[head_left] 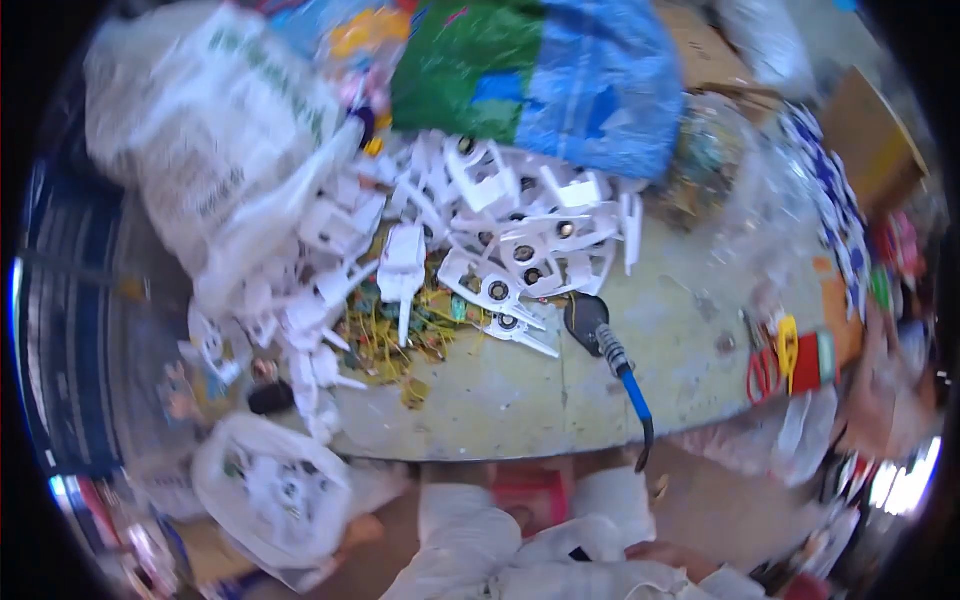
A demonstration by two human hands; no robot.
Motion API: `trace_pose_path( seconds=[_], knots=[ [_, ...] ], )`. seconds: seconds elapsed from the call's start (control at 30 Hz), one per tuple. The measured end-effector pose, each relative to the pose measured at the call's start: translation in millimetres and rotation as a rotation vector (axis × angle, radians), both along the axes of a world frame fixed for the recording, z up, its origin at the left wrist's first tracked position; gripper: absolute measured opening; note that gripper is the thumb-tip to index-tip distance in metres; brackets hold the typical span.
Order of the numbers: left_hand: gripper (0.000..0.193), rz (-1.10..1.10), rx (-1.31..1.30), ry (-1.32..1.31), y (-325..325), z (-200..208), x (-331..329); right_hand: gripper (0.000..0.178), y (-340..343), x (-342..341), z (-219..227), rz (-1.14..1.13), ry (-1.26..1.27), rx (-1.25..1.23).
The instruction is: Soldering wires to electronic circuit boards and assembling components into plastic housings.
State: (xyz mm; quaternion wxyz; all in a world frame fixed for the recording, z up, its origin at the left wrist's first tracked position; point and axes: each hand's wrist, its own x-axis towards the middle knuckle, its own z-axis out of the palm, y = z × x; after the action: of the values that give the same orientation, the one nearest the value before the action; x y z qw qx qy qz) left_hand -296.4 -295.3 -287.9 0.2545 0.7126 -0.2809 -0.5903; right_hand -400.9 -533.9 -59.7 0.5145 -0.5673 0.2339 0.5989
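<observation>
Low in the view, my right hand (pixel 665 555) rests by my lap against white clothing; its fingers are mostly hidden, and I see nothing held in it. My left hand cannot be made out. On the table in front of me, a soldering iron (pixel 634 393) with a blue handle sits in a coiled holder on a black base (pixel 585 320). Left of it lies a heap of white plastic housings (pixel 490 190), several with round dark parts like small speakers. A tangle of yellow wires (pixel 395 340) with small green pieces spreads below the heap.
A big white sack (pixel 220 150) stands at the far left, and a green and blue plastic bag (pixel 600 90) at the back. An open white bag (pixel 225 480) with more housings hangs below the table's left edge. Red-handled scissors (pixel 763 375) and a yellow tool (pixel 786 350) lie right.
</observation>
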Motion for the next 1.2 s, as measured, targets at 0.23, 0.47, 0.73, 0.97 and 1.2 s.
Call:
trace_pose_path(
  seconds=[0.23,0.47,0.73,0.97,1.2],
  knots=[
    [0.03,0.249,-0.065,0.011,-113.2,-48.2,-13.0,0.023,-117.4,15.6,-80.3,0.153,0.136,0.009],
    [0.03,0.232,-0.146,-0.059,-98.4,-85.6,56.0,0.021,-130.7,8.6,-181.2,0.22,0.07,-0.055],
    [0.03,0.067,-0.207,-0.098,-39.1,-33.0,103.1,0.02,-93.1,-43.1,-193.3,0.151,0.028,-0.089],
    [0.03,-0.097,-0.166,-0.155,36.1,26.7,112.0,0.02,21.1,124.9,-53.2,-0.222,-0.263,-0.15],
    [0.03,-0.281,-0.17,-0.243,84.4,65.3,134.9,0.031,21.6,112.4,-162.4,0.177,-0.799,-0.35]
  ],
)
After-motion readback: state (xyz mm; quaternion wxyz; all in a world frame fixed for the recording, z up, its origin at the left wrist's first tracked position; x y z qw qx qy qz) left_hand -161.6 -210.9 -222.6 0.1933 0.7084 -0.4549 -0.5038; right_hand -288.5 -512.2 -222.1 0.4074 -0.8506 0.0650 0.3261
